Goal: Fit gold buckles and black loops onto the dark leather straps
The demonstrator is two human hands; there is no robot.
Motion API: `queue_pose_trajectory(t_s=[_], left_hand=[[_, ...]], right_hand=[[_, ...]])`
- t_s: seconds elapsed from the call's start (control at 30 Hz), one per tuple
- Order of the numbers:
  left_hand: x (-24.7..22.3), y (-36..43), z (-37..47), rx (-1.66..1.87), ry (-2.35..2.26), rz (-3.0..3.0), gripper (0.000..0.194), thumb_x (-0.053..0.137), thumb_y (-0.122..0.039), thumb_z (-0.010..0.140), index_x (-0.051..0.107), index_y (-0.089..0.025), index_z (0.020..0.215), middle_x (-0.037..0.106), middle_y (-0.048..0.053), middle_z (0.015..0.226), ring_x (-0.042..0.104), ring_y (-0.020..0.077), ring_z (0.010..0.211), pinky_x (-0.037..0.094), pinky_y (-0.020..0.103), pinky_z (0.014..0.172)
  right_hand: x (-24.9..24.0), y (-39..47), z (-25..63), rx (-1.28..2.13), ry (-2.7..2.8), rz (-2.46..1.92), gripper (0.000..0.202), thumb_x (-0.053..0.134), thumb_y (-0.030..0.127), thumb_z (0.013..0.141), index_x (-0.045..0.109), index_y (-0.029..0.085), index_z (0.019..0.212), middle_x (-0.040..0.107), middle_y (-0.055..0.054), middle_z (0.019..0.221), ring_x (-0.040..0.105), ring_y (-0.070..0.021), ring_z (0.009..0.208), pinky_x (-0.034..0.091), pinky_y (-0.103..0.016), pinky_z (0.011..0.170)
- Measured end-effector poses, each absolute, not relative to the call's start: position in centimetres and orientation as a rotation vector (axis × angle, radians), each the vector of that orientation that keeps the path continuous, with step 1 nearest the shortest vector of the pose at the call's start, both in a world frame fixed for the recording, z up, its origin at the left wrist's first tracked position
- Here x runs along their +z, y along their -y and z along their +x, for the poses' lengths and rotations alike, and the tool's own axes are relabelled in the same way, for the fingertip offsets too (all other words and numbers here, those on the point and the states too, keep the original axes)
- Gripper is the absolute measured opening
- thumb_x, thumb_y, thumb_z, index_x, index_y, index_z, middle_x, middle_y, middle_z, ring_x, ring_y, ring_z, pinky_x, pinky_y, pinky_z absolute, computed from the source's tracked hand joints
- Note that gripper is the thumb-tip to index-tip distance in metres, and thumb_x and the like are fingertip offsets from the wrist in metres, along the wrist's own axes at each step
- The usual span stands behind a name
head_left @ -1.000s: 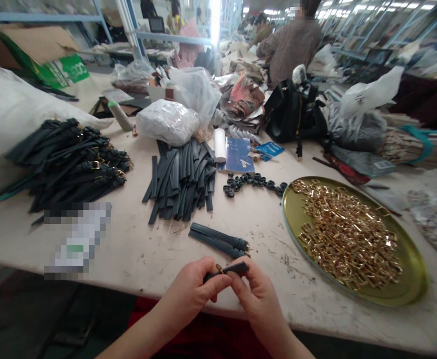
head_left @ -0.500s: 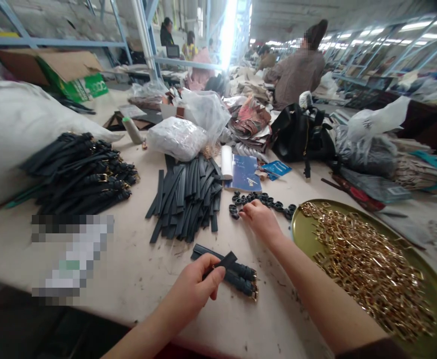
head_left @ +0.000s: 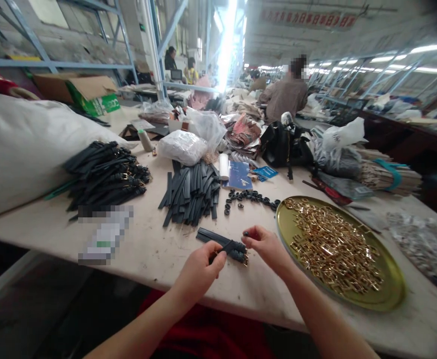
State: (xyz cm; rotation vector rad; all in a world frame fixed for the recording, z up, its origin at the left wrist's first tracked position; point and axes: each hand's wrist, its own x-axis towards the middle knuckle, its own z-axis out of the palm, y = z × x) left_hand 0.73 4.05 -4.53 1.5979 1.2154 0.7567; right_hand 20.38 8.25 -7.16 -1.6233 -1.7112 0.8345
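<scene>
My left hand (head_left: pixel 204 267) is closed on a short dark leather strap (head_left: pixel 226 247), whose free end points up to the right. Between the fingertips of my right hand (head_left: pixel 266 248) is a small black strap loop (head_left: pixel 245 234), just right of that strap. Under and behind my left hand lie finished-looking buckle straps (head_left: pixel 214 236) with gold buckles at their right ends. Beyond my right hand, several more black loops (head_left: pixel 255 197) are scattered on the table. A pile of plain dark straps (head_left: pixel 192 192) lies farther back to the left.
On the right stands a gold-coloured round tray (head_left: pixel 395 294) heaped with gold buckles (head_left: pixel 334 249). A stack of buckled straps (head_left: pixel 106 174) leans by a white sack (head_left: pixel 24 149) at left. A blue booklet (head_left: pixel 237 174) and a black bag (head_left: pixel 285 144) lie farther back.
My right hand has come back from the loops toward my left hand with one loop in its fingers. My left hand keeps the strap. The camera view has shifted.
</scene>
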Motion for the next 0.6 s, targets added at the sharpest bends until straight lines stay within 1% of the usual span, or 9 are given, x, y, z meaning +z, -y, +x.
queue_pose_trajectory(t_s=[0.1,0.17,0.27,0.4,0.5,0.6], left_hand=[[-4.5,-3.1,1.1,0.786,-1.247,1.712,0.023,0.041,-0.035,0.083,0.056,-0.017,0.08,0.05,-0.004,0.057,0.047,0.0105,0.053,0.032,0.021,0.052],[-4.7,-2.4,1.1,0.764,-1.258,1.788,0.022,0.042,-0.033,0.082,0.058,-0.018,0.08,0.051,-0.003,0.059,0.046,0.0105,0.054,0.032,0.021,0.052],[-4.9,-1.3,0.8,0.774,-1.254,1.831,0.021,0.043,-0.031,0.082,0.059,-0.018,0.079,0.05,-0.004,0.059,0.045,0.01,0.055,0.032,0.021,0.054],[-4.7,-0.2,-0.1,0.898,-1.281,1.818,0.021,0.041,-0.03,0.084,0.057,-0.018,0.081,0.048,-0.004,0.061,0.044,0.009,0.057,0.032,0.02,0.055],[-4.4,0.3,-0.5,0.78,-1.259,1.933,0.02,0.041,-0.027,0.083,0.057,-0.019,0.074,0.045,-0.005,0.057,0.042,0.0084,0.054,0.028,0.02,0.052],[-4.6,0.5,-0.8,0.691,-1.286,1.966,0.02,0.042,-0.027,0.082,0.057,-0.018,0.071,0.045,-0.005,0.056,0.042,0.0084,0.054,0.026,0.021,0.051]], right_hand=[[-6.1,-4.5,18.6,1.208,1.441,-1.415,0.023,0.063,0.036,0.067,0.048,0.019,0.067,0.056,0.004,0.054,0.051,-0.0117,0.051,0.039,-0.025,0.052],[-5.5,-2.7,17.7,1.308,1.345,-1.352,0.026,0.067,0.034,0.061,0.046,0.019,0.062,0.054,0.005,0.05,0.048,-0.0103,0.048,0.037,-0.024,0.051],[-4.9,-1.1,17.2,1.305,1.307,-1.358,0.023,0.067,0.033,0.061,0.049,0.019,0.062,0.056,0.005,0.049,0.048,-0.01,0.048,0.036,-0.024,0.05],[-4.8,-0.5,17.0,1.253,1.371,-1.391,0.019,0.061,0.035,0.068,0.054,0.018,0.065,0.059,0.003,0.052,0.051,-0.0115,0.051,0.038,-0.024,0.052],[-5.0,-0.2,16.7,1.237,1.426,-1.384,0.02,0.059,0.037,0.071,0.054,0.018,0.064,0.059,0.002,0.054,0.052,-0.0124,0.053,0.039,-0.025,0.055],[-5.4,0.3,16.6,1.189,1.426,-1.392,0.025,0.06,0.041,0.07,0.05,0.019,0.06,0.058,0.002,0.052,0.051,-0.0129,0.051,0.04,-0.026,0.054]])
